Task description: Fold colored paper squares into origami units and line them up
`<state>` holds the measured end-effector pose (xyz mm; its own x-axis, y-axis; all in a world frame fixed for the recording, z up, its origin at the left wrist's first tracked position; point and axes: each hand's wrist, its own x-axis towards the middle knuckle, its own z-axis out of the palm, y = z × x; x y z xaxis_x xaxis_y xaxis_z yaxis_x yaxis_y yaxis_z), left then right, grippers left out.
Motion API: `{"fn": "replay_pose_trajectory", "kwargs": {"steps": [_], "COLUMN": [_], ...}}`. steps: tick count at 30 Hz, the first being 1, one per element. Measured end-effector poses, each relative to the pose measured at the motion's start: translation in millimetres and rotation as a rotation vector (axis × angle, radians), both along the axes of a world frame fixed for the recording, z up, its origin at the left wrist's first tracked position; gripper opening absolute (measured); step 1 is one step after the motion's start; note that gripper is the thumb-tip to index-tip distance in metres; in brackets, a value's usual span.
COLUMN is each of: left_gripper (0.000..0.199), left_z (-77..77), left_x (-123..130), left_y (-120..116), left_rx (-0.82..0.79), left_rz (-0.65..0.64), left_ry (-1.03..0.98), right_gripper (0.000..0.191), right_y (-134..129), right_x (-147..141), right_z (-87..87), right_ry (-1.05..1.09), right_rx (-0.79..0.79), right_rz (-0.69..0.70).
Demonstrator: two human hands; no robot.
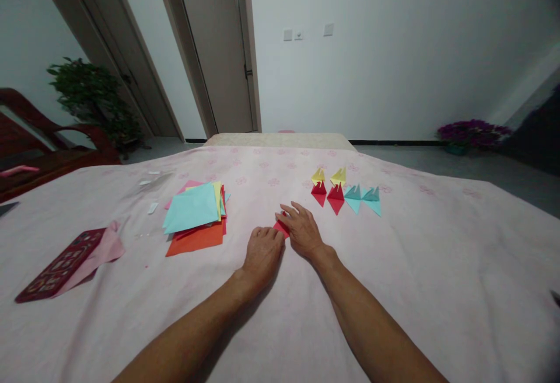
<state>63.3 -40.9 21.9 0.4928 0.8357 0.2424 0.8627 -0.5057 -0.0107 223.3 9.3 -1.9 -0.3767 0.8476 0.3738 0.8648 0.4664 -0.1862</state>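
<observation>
A small folded red paper [282, 225] lies on the pink cloth, between my hands and partly covered by them. My left hand [264, 253] rests at its left edge, fingers curled together and pressing on it. My right hand [301, 228] lies over its right side with the fingers spread. Beyond my right hand stand folded paper pieces in pairs: yellow [338, 176], red [336, 198] and light blue [371, 199]. To the left is a stack of square papers, with a light blue sheet [192, 208] on top and an orange sheet [196, 239] underneath.
A dark red patterned case [61, 266] with pink cloth lies at the left, near clear plastic wrappers [153, 187]. The table's pink cloth [415, 289] has wrinkles. Beyond the table are a wooden chair [56, 155], a green plant [94, 100] and purple flowers [472, 133].
</observation>
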Motion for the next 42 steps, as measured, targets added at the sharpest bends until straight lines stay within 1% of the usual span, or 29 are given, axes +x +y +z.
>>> {"fn": "replay_pose_trajectory", "kwargs": {"steps": [2, 4, 7, 8, 10, 12, 14, 16, 18, 20, 22, 23, 24, 26, 27, 29, 31, 33, 35, 37, 42], "left_gripper": [0.019, 0.018, 0.016, 0.017, 0.017, 0.02, 0.024, 0.029, 0.034, 0.037, 0.039, 0.04, 0.04, 0.038, 0.038, 0.038, 0.041, 0.045, 0.045, 0.043, 0.031], "left_z": [-3.7, -6.6, -8.3, -8.3, -8.4, -9.1, -11.1, -15.1, -21.1, -28.5, -35.8, -38.8, -41.1, -43.6, -43.7, -42.5, -40.2, -37.8, -36.3, -36.0, -38.9], "left_x": [5, 3, -10, -15, -25, -30, -31, -27, -23, -20, -20, -21, -22, -25, -26, -30, -34, -40, -45, -49, -47], "left_y": [3, 9, 25, 32, 42, 44, 36, 22, 10, 6, 12, 18, 24, 37, 42, 47, 47, 44, 40, 38, 42], "left_rx": [0.056, 0.082, 0.084, 0.084, 0.083, 0.048, -0.004, -0.051, -0.065, -0.065, -0.075, -0.086, -0.103, -0.135, -0.146, -0.153, -0.156, -0.155, -0.136, -0.104, -0.018], "left_rz": [-0.001, -0.02, -0.025, -0.005, 0.076, 0.138, 0.149, 0.099, 0.049, 0.033, 0.001, -0.024, -0.056, -0.129, -0.166, -0.221, -0.252, -0.262, -0.246, -0.209, -0.128], "left_ry": [-0.022, -0.058, -0.128, -0.157, -0.22, -0.299, -0.382, -0.434, -0.417, -0.405, -0.418, -0.432, -0.445, -0.455, -0.444, -0.39, -0.312, -0.238, -0.196, -0.191, -0.269], "right_gripper": [0.041, 0.038, 0.031, 0.029, 0.026, 0.028, 0.033, 0.037, 0.035, 0.031, 0.028, 0.029, 0.031, 0.036, 0.039, 0.042, 0.043, 0.042, 0.04, 0.036, 0.031], "right_y": [0, -2, -7, -9, -13, -15, -16, -14, -12, -11, -11, -11, -12, -13, -13, -13, -12, -11, -9, -7, 9], "right_x": [1, 2, 0, -1, -2, -2, -2, -2, -2, -2, -2, -2, -2, -1, 0, 1, 3, 5, 7, 11, 24], "right_z": [2.3, 7.7, 18.4, 21.4, 25.6, 27.2, 27.1, 26.8, 27.3, 28.9, 31.6, 33.1, 34.6, 36.5, 36.4, 33.7, 28.2, 22.1, 18.4, 18.8, 29.5], "right_ry": [0.009, 0.014, -0.022, -0.04, -0.054, -0.031, 0.03, 0.11, 0.167, 0.183, 0.183, 0.185, 0.187, 0.183, 0.175, 0.141, 0.085, 0.037, 0.016, 0.013, -0.029], "right_rx": [-0.025, -0.041, -0.046, -0.052, -0.072, -0.107, -0.17, -0.257, -0.331, -0.381, -0.418, -0.427, -0.417, -0.327, -0.266, -0.176, -0.168, -0.191, -0.209, -0.224, -0.266], "right_rz": [0.063, 0.045, -0.08, -0.133, -0.227, -0.285, -0.325, -0.329, -0.293, -0.239, -0.222, -0.237, -0.266, -0.306, -0.292, -0.195, -0.076, -0.006, 0.026, 0.05, 0.201]}}
